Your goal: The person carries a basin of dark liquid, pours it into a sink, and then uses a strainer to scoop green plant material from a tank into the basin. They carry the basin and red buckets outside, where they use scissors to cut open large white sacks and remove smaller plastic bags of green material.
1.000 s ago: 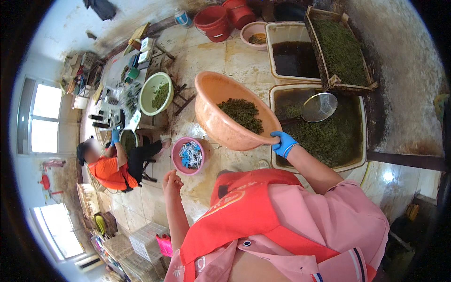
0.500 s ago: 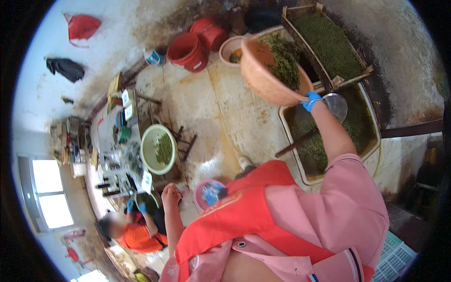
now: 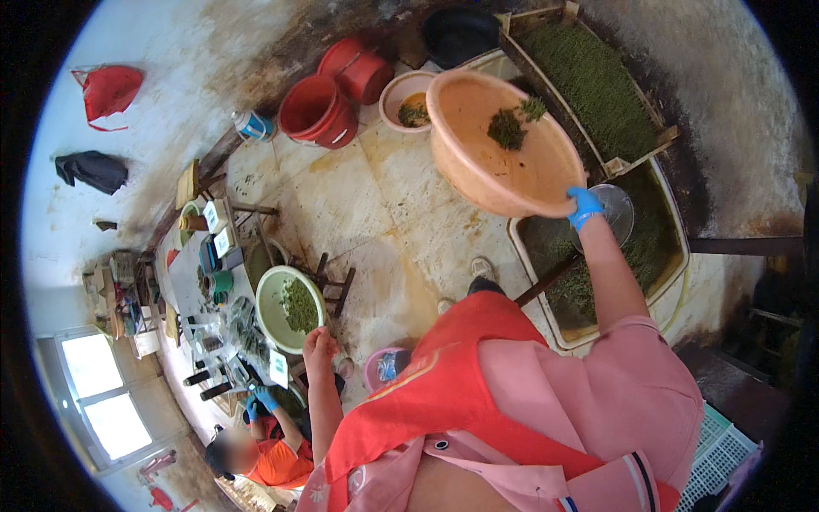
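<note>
My right hand (image 3: 584,207), in a blue glove, is closed on the near rim of a big orange plastic basin (image 3: 465,175). The basin tilts, its inside facing me. A small clump of dark green leaves (image 3: 507,129) lies in it, with another bit by its far-right rim. Under my right wrist a round, translucent shallow dish or sieve (image 3: 616,213) shows beside a tub (image 3: 682,247) of greens in dark liquid. My bare left hand (image 3: 320,350) is curled near a pale green basin (image 3: 320,286) of leaves; what its fingers hold, if anything, is hidden.
A wooden-framed tray (image 3: 584,145) of greens stands far right. Red buckets (image 3: 316,115), a small pink basin (image 3: 386,111) and a black tub (image 3: 461,38) line the wall. At left, a gloved co-worker (image 3: 277,456) sits by a cluttered table (image 3: 183,277).
Most of the leaves have left the orange basin; only small clumps show inside now. Its inside has turned more toward me. My left hand appears closer to the pale green basin.
</note>
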Tool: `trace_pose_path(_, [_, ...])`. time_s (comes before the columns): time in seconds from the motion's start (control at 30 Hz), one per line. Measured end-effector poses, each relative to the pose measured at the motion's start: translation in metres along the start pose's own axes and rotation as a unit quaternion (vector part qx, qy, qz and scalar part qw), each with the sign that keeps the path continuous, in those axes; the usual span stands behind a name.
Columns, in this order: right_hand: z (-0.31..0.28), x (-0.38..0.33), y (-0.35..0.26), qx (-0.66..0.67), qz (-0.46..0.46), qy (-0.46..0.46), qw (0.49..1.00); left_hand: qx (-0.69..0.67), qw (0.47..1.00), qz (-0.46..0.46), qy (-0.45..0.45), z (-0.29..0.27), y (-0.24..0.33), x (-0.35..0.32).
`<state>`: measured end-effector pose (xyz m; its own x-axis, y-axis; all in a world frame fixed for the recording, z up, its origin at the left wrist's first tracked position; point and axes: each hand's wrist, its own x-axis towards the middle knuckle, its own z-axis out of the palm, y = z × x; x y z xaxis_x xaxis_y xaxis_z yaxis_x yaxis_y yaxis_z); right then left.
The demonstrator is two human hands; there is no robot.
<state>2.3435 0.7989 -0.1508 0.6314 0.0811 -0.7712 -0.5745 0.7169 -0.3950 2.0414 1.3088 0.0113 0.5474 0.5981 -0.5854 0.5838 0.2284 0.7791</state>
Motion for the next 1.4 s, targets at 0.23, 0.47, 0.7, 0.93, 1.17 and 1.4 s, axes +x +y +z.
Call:
trace_pose_path(0.23, [-0.026, 0.077, 0.084, -0.076, 0.124, 0.093, 0.985, 0.014, 1.000, 0.001, 0.004, 0.039, 0.014, 0.024])
trace_pose_path(0.47, [0.000, 0.041, 0.050, -0.063, 0.051, 0.078, 0.994, -0.034, 0.999, -0.020, -0.007, 0.054, 0.010, 0.043])
trace_pose_path(0.7, [-0.017, -0.015, -0.074, 0.103, -0.246, 0.094, 0.959, -0.029, 0.997, -0.036, -0.064, 0.057, -0.022, 0.074])
trace_pose_path(0.93, [-0.013, -0.012, 0.035, -0.143, 0.012, -0.002, 0.990, 0.051, 0.998, 0.022, -0.044, 0.099, 0.012, 0.088])
trace_pose_path(1.17, [0.068, 0.037, 0.060, -0.399, -0.041, 0.026, 0.915, 0.053, 0.997, 0.050, 0.000, 0.066, 0.013, 0.105])
trace_pose_path(1.4, [0.199, 0.145, 0.103, -0.630, -0.191, -0.178, 0.731, -0.013, 0.994, 0.083, 0.069, -0.018, -0.032, 0.193])
